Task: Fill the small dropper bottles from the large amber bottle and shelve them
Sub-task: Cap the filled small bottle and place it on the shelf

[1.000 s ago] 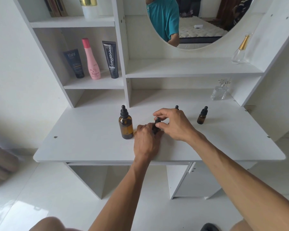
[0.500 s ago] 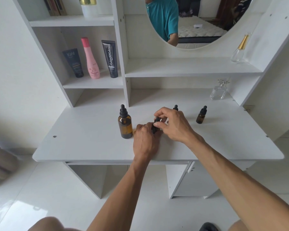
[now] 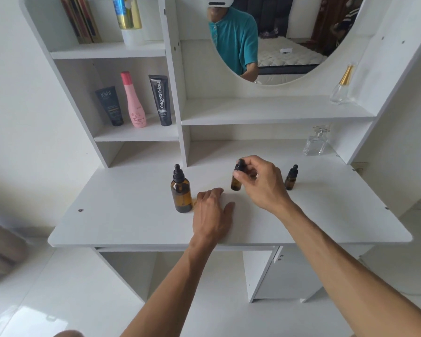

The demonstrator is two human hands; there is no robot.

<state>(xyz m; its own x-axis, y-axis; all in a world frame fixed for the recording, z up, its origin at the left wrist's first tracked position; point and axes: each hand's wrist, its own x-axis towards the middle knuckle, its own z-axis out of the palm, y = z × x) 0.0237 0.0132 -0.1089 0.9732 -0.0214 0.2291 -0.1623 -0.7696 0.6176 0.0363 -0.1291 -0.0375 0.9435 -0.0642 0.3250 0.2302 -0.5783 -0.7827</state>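
The large amber dropper bottle (image 3: pixel 181 194) stands capped on the white vanity table (image 3: pixel 122 215). My left hand (image 3: pixel 212 215) lies on the tabletop just right of it, fingers relaxed and holding nothing. My right hand (image 3: pixel 263 183) pinches a small amber dropper bottle (image 3: pixel 235 183) near its black cap, holding it upright at or just above the tabletop. A second small dropper bottle (image 3: pixel 291 179) stands to the right of that hand. The right hand hides whatever is behind it.
The left shelf (image 3: pixel 136 136) holds a dark tube (image 3: pixel 111 105), a pink bottle (image 3: pixel 134 103) and a black tube (image 3: pixel 161 100). A bare shelf (image 3: pixel 265 113) runs under the mirror, with a gold-capped perfume bottle (image 3: pixel 342 86) at its right end. A clear glass bottle (image 3: pixel 316 142) stands at the table's back right.
My left hand has let go of the small bottle and dropped flat onto the table. My right hand has moved the small bottle up and away from me.
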